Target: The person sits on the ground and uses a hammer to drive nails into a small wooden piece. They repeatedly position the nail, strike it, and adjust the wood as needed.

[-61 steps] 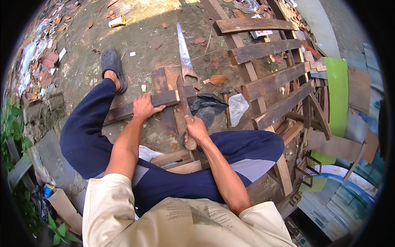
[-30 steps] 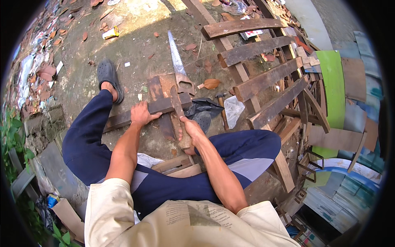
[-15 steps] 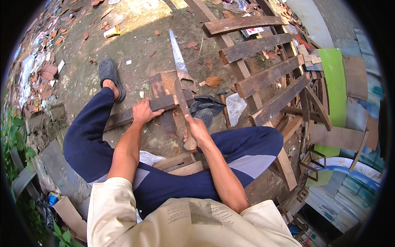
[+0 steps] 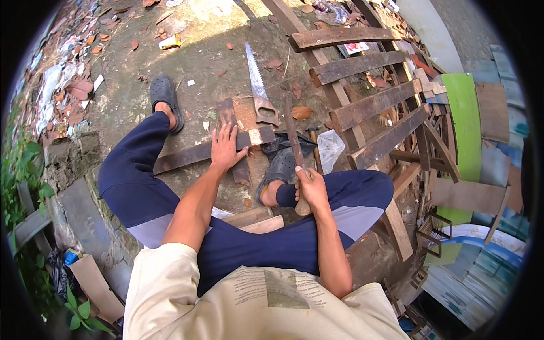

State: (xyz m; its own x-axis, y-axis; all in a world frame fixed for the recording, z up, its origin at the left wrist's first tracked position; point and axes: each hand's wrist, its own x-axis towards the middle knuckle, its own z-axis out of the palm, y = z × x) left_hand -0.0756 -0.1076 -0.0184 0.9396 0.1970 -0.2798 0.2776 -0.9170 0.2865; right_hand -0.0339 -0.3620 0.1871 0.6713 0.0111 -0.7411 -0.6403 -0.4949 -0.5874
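Observation:
My left hand [image 4: 225,148] lies with fingers spread on a dark wooden batten [image 4: 184,160], which rests across a shorter worn board [image 4: 226,110]. Near its right end the batten has a pale bare patch. Over my bent right leg, my right hand [image 4: 311,190] grips the wooden handle of a machete [image 4: 294,133]. The rusty brown blade points away from me, apart from the batten. A handsaw [image 4: 260,90] with a wooden grip lies on the ground beyond the batten. Beside my right shoe is a hammer [image 4: 315,148], partly covered by a clear plastic bag [image 4: 330,151].
A slatted wooden frame [image 4: 368,107] leans at the right over scrap wood. A green panel [image 4: 462,141] stands behind it. Black plastic [image 4: 281,143] lies by my right shoe [image 4: 279,169]. Loose wood pieces [image 4: 258,220] sit between my legs. Litter and leaves [image 4: 62,79] cover the far left.
My right hand has moved the machete away from the batten, to the right. My left hand has loosened from its hold on the batten, and its fingers now spread flat.

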